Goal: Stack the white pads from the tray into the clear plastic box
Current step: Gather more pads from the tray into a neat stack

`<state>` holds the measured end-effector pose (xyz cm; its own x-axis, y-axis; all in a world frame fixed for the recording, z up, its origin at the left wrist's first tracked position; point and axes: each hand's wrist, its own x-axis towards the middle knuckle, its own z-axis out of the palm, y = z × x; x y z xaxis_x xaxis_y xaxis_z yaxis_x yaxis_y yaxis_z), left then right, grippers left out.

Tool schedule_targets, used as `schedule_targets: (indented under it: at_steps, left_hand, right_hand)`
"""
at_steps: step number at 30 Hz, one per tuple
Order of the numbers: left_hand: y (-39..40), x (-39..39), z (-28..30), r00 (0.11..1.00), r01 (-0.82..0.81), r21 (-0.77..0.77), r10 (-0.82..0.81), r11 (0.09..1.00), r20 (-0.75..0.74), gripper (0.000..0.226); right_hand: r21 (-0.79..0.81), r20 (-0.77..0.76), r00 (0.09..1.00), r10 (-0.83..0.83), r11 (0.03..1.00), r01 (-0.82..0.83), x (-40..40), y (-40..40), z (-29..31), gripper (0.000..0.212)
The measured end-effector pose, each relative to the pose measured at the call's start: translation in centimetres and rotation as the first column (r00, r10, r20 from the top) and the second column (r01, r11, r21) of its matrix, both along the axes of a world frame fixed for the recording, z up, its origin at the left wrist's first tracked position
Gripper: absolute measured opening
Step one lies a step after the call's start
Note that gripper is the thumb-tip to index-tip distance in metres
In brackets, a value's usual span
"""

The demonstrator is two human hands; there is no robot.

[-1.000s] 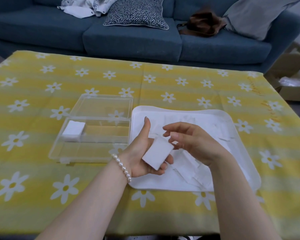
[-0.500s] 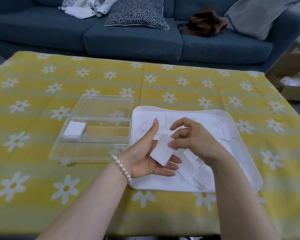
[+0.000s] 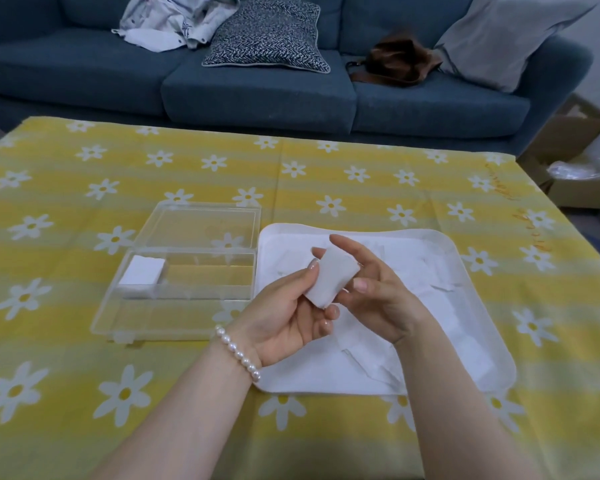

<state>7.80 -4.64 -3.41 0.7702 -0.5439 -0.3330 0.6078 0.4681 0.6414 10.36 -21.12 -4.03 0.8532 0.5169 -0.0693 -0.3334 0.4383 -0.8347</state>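
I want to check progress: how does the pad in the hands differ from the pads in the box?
The held pad is tilted above the tray, gripped by the left hand; the boxed pads lie flat at the clear box's left end, untouched. Both are white rectangles.

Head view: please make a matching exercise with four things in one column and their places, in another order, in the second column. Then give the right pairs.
Things:
1. pad stack
2. held pad
3. patterned cushion
4. pearl bracelet

Places:
A. on the blue sofa
B. on the wrist of the left hand
C. in the left end of the clear plastic box
D. between the left hand and the right hand, above the white tray

Pairs: 1-C, 2-D, 3-A, 4-B
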Motion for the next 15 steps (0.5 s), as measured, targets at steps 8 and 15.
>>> schedule_targets:
  at_steps: [8,15]
  left_hand:
    - [-0.19,0.04,0.07,1.000,0.000,-0.021,0.000,1.000,-0.002,0.042]
    - [-0.29,-0.08,0.20,1.000,-0.002,-0.011,0.002,1.000,0.012,0.040]
  right_hand:
    - [0.203,-0.044,0.999,-0.021,0.979,0.030,0.17,0.84,-0.34,0.070]
    - [0.165,-0.030,0.996,-0.085,0.982,0.089,0.39,1.04,-0.59,0.056]
